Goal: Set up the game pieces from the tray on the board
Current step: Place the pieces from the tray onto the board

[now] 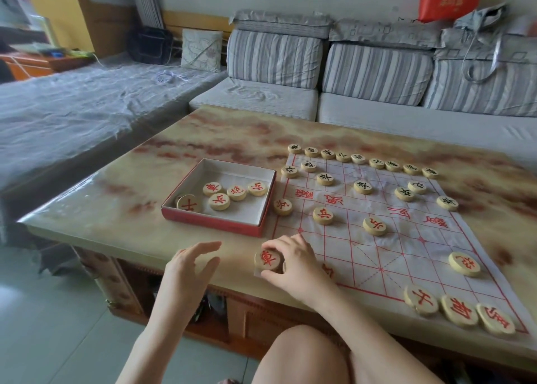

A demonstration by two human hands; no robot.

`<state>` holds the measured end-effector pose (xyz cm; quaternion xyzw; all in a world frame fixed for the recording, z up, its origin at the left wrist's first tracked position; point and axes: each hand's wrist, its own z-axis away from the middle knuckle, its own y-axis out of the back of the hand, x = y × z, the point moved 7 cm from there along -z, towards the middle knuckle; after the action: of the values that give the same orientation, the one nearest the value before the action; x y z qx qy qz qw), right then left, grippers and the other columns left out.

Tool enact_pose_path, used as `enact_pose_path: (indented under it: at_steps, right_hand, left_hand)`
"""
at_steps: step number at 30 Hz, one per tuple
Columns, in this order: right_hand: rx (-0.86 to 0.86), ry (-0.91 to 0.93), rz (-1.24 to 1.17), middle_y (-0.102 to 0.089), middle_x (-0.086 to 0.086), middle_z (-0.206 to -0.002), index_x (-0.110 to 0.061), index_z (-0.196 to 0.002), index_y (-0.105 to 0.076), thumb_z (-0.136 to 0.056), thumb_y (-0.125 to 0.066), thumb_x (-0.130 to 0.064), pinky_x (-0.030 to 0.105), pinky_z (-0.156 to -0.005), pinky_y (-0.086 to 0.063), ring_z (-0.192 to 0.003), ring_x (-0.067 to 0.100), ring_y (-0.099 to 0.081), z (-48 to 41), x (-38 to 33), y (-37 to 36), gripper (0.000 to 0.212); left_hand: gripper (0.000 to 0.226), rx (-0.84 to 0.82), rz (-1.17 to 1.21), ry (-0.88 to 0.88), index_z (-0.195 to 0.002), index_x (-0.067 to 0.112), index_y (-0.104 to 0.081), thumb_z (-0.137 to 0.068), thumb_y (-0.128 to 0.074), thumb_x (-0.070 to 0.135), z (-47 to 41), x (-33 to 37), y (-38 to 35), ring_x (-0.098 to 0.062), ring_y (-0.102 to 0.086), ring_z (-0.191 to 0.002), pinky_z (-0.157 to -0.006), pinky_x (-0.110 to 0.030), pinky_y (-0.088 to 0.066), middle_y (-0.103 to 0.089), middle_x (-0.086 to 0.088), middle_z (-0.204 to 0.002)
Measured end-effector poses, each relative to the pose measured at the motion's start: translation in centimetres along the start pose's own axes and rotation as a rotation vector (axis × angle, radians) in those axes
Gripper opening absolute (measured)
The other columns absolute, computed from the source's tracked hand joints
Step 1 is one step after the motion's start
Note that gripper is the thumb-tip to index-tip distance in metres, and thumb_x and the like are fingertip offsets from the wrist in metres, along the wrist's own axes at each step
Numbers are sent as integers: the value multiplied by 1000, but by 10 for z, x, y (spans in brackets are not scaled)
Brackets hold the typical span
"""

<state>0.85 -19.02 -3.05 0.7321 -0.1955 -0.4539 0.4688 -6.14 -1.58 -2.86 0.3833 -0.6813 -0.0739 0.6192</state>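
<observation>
A person's right hand [293, 263] grips a red-lettered disc [268, 258] at the near left corner of the board [412, 255]. The left hand [191, 264] hovers with fingers spread, holding nothing. The tray [212, 219] (several discs [219, 201] inside) lies just ahead of it, making the left the nearer hand.

Pale wooden game pieces [322, 215] lie on a creased paper-thin board [406, 238] over the glossy marbled table [116, 209]
</observation>
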Motion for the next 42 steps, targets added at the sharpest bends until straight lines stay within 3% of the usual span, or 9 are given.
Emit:
enact_pose_path:
  at_steps: [5, 9, 12, 16, 19, 25, 33, 37, 42]
  right_hand:
    - [-47, -1, -44, -47, -13, -123, -28, -131, -44, -79, -65, -43, 25, -101, -27, -117, 8, -31, -2, -2, 1, 57]
    - [61, 10, -202, -53, -13, -114, -26, -124, -54, -84, -63, -36, 11, -94, -30, -113, 3, -38, -15, -7, 23, 43]
    - [74, 18, -225, -54, -12, -110, -21, -120, -58, -87, -60, -26, 0, -86, -28, -109, 1, -39, -33, -11, 34, 34]
    - [77, 20, -207, -58, -5, -111, -19, -118, -60, -86, -60, -17, 16, -91, -33, -110, 10, -46, -73, -10, 36, 32]
    - [37, 9, -147, -59, 0, -124, -14, -122, -58, -85, -59, -13, 12, -89, -28, -119, 14, -46, -106, -7, 32, 37]
    - [-114, -35, 64, -50, 8, -137, -18, -133, -48, -85, -59, -21, 29, -104, -29, -131, 25, -38, -153, -3, 10, 49]
    - [-204, 32, 197, -44, 5, -142, -19, -138, -41, -87, -57, -27, 35, -107, -21, -134, 25, -30, -192, -5, -32, 54]
    - [-123, 67, 212, -50, 5, -134, -18, -130, -48, -85, -59, -28, 34, -103, -24, -128, 25, -36, -196, 2, -36, 47]
    - [137, 91, 6, -60, 5, -115, -15, -121, -58, -77, -70, -25, 30, -93, -32, -112, 24, -47, -175, 4, 21, 47]
  left_hand:
    - [26, 13, 10, -6, -105, 30, -65, -84, -62, 16, -6, -1, 1, 9, -46, -80, -76, -21, -36, -54, 16, -94]
    - [26, 50, -9, -70, -103, 27, -66, -83, -64, 12, -19, 5, 8, -1, -49, -81, -74, -17, -38, -56, 22, -92]
    - [26, 73, -28, -122, -104, 21, -68, -81, -66, 10, -38, 9, 12, -11, -53, -90, -83, -26, -45, -63, 12, -98]
    - [31, 35, -57, -110, -111, 19, -65, -81, -65, 12, -74, 12, 10, -18, -59, -98, -89, -28, -46, -63, 3, -105]
    - [37, 25, -198, -117, -115, 18, -62, -78, -65, 11, -105, 14, 5, -26, -55, -107, -92, -31, -42, -64, -5, -113]
    - [42, -81, -339, -47, -118, 22, -59, -77, -67, 24, -142, 0, -17, -25, -51, -113, -92, -32, -40, -61, -3, -118]
    - [42, -124, -442, -21, -112, 21, -62, -73, -69, 35, -158, -5, -31, -27, -56, -105, -82, -29, -40, -58, -5, -110]
    - [44, -118, -445, -52, -111, 17, -64, -70, -73, 31, -159, -5, -35, -31, -55, -104, -85, -31, -39, -55, -7, -113]
    - [44, -92, -421, -66, -114, 17, -62, -72, -70, 27, -157, 2, -32, -28, -47, -109, -87, -29, -36, -56, -9, -112]
